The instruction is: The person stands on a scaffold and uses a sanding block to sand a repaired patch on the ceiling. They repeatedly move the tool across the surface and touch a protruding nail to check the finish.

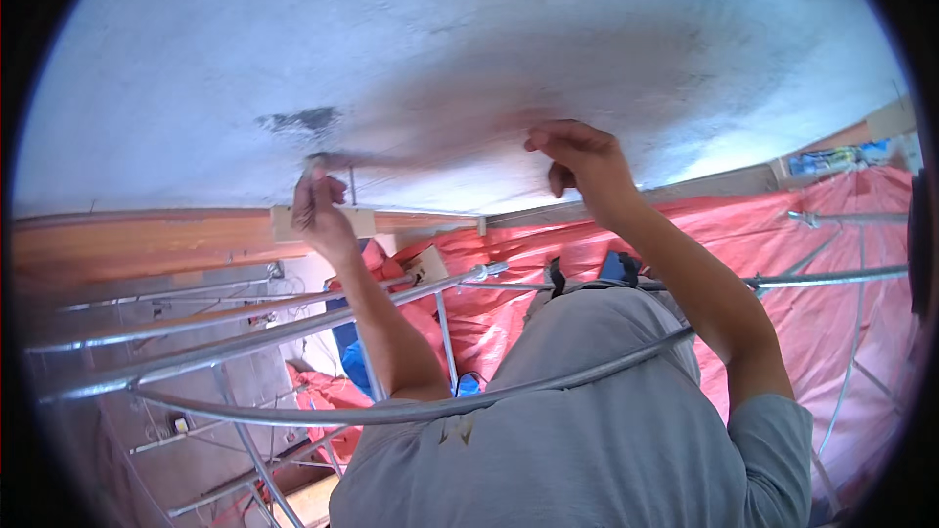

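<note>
A pale, bluish-white surface (440, 10) spreads across the upper part of the view, with a dark rough patch (305, 119) on its left side. Just below that patch, my left hand (323, 205) is raised with its fingers pinched together. A small dark tip shows at its fingertips, too small to name. My right hand (585, 161) is lifted close to the same surface, farther right, its fingers bent and closed. Whatever it may hold cannot be made out. A broad brownish shadow lies on the surface above and between both hands.
Metal scaffold tubes (264, 332) cross at the left, and a curved one (411, 414) passes in front of my grey shirt. Red sheeting (499, 318) hangs or lies behind, with another tube (831, 276) at the right. An orange-brown beam (147, 244) edges the pale surface.
</note>
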Action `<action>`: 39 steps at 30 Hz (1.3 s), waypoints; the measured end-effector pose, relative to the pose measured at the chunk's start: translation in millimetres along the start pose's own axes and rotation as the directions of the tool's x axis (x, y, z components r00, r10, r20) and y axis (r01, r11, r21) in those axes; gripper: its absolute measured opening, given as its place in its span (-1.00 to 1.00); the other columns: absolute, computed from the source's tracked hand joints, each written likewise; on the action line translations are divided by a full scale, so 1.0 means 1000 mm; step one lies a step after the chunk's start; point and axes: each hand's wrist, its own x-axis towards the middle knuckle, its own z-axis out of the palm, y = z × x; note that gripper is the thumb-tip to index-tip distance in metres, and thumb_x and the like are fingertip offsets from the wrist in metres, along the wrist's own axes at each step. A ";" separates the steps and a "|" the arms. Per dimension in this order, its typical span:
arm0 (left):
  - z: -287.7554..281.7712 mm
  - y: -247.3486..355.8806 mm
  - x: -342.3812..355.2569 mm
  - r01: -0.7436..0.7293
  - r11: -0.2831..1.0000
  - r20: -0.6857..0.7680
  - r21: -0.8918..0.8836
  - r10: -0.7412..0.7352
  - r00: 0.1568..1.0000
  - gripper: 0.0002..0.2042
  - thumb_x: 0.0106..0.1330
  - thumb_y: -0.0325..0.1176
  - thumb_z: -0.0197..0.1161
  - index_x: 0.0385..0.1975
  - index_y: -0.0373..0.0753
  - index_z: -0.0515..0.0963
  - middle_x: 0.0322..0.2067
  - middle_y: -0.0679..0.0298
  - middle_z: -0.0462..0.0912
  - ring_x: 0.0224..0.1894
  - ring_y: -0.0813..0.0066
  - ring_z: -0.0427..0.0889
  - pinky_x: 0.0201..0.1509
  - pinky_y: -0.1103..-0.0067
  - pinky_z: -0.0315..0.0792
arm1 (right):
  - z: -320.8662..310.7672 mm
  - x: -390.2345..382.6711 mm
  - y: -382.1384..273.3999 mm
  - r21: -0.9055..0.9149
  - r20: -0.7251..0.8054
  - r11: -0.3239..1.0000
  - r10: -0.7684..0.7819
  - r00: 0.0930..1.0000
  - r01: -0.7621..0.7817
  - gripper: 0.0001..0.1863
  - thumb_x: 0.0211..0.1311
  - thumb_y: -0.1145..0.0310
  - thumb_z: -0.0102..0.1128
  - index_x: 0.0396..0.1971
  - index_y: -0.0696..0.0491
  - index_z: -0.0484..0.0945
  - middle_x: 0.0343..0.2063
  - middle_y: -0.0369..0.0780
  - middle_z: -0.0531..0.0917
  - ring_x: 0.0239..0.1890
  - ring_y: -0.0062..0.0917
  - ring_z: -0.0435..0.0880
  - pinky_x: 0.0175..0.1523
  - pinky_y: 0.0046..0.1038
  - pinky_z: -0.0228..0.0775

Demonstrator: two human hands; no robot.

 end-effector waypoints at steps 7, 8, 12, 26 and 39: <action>-0.001 0.019 -0.001 0.077 0.995 -0.045 0.059 -0.075 0.996 -0.68 0.58 -0.33 0.32 -0.51 -0.28 0.62 -0.59 0.38 0.61 -0.52 0.70 0.40 -0.40 0.65 0.27 | -0.002 0.007 0.013 -0.160 -0.096 0.987 -0.012 0.995 -0.003 -0.74 0.46 0.27 0.40 -0.04 0.15 0.75 -0.21 -0.23 0.81 -0.60 -0.66 0.54 -0.46 -0.53 0.39; -0.004 0.015 0.000 0.067 0.996 -0.037 0.059 -0.065 0.997 -0.72 0.57 -0.35 0.31 -0.45 -0.30 0.67 -0.58 0.36 0.62 -0.52 0.69 0.41 -0.40 0.65 0.29 | -0.002 0.008 0.015 -0.154 -0.099 0.988 -0.001 0.995 -0.015 -0.75 0.46 0.28 0.40 -0.05 0.15 0.75 -0.22 -0.24 0.81 -0.60 -0.67 0.54 -0.46 -0.54 0.39; -0.006 0.014 0.002 0.063 0.994 -0.037 0.092 -0.060 0.998 -0.77 0.57 -0.37 0.30 -0.36 -0.32 0.73 -0.57 0.34 0.63 -0.52 0.69 0.42 -0.41 0.64 0.30 | -0.008 0.008 0.019 -0.217 -0.069 0.975 0.026 0.997 -0.041 -0.76 0.46 0.30 0.40 -0.07 0.15 0.74 -0.27 -0.25 0.80 -0.59 -0.68 0.55 -0.45 -0.55 0.40; -0.015 0.026 -0.008 0.106 0.988 -0.051 0.115 -0.101 0.994 -0.77 0.61 -0.30 0.31 -0.06 -0.35 0.77 -0.43 0.27 0.77 -0.46 0.67 0.56 -0.35 0.63 0.49 | 0.002 -0.009 0.034 -0.530 0.100 0.847 0.102 0.990 -0.034 -0.81 0.47 0.35 0.35 -0.08 0.13 0.77 -0.35 -0.29 0.77 -0.50 -0.73 0.58 -0.38 -0.57 0.46; -0.045 0.058 0.005 -0.096 0.985 0.170 0.143 0.071 0.983 -0.79 0.54 -0.39 0.36 0.02 -0.37 0.77 -0.24 0.19 0.78 -0.32 0.53 0.69 -0.19 0.58 0.59 | 0.090 -0.009 0.002 -0.695 0.434 0.590 -0.110 0.894 0.410 -0.83 0.47 0.34 0.35 -0.12 0.11 0.77 -0.20 -0.14 0.82 -0.32 -0.35 0.75 -0.16 -0.33 0.57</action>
